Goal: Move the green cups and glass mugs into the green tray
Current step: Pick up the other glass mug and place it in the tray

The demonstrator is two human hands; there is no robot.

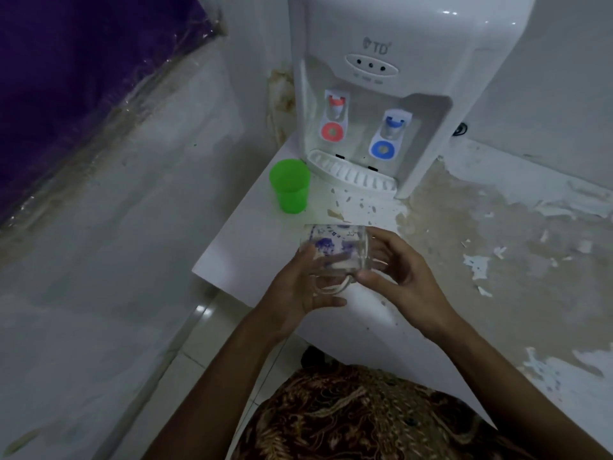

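We find bare shelf [252,247] in front of the water dispenser [374,94]; the green cup [289,186] crowds its left front corner.

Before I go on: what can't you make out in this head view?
- Green tray: outside the frame, place unknown.
- Glass mug: base and handle side covered by left hand and right hand; blue print blurred.
- Green cup: contents unclear.

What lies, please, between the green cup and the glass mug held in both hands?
In the head view, nothing: only bare white tabletop with flaked paint separates the green cup from the glass mug.
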